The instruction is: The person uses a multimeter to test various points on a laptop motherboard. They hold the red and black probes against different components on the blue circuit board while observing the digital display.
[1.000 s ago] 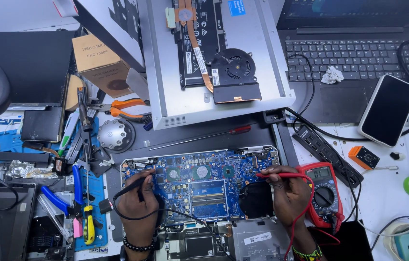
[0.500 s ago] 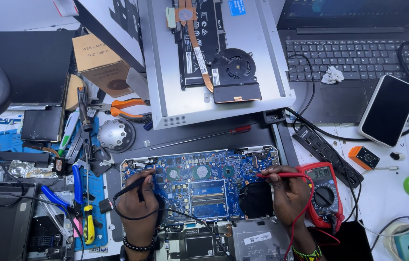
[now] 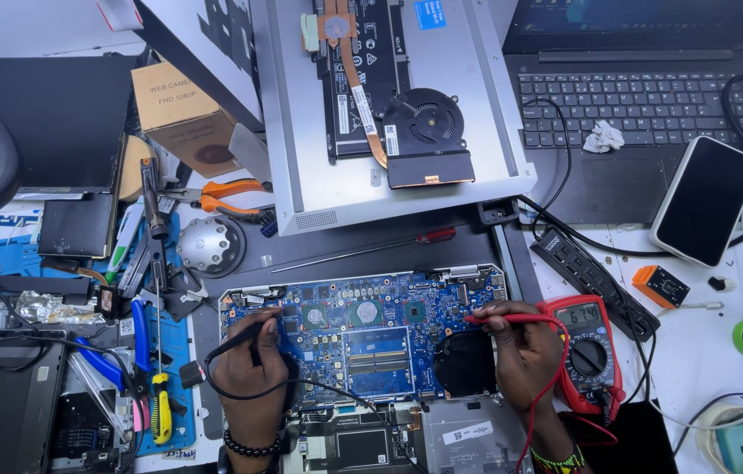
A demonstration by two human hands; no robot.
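The left hand [image 3: 253, 373] is closed around a black test probe [image 3: 244, 338], its tip pressed to the left part of the blue laptop circuit board [image 3: 362, 329] that lies bare in an opened laptop base on the table; the right hand [image 3: 520, 355] pinches a red test probe [image 3: 498, 319] whose tip touches the board near its right edge, just above the black round fan [image 3: 463, 362]; the red and black leads trail back over the wrists toward the red handheld multimeter [image 3: 589, 355], which rests just beside the right hand with its dial turned off zero and its small grey screen lit with a reading; so the measuring looks to be in the middle of things, both probes seated and a value showing, while the board is not yet lifted out and its fan and memory slots [image 3: 377, 358] remain in place; how many points are left to check cannot be told from this view. Above the board a long thin red-handled screwdriver [image 3: 362, 250] lies slantwise on the dark mat; further up a silver laptop bottom shell [image 3: 494, 132] sits open with its own fan and copper heat pipe exposed; to the left, orange-handled pliers [image 3: 226, 195], a round silver dome-shaped part [image 3: 211, 246] and blue- and yellow-handled tools [image 3: 147, 369] crowd a blue mat; to the right a black power strip [image 3: 595, 276], a small orange box [image 3: 659, 286] and a dark smartphone [image 3: 707, 211] propped on a black laptop keyboard [image 3: 643, 105] lie well apart from the hands.
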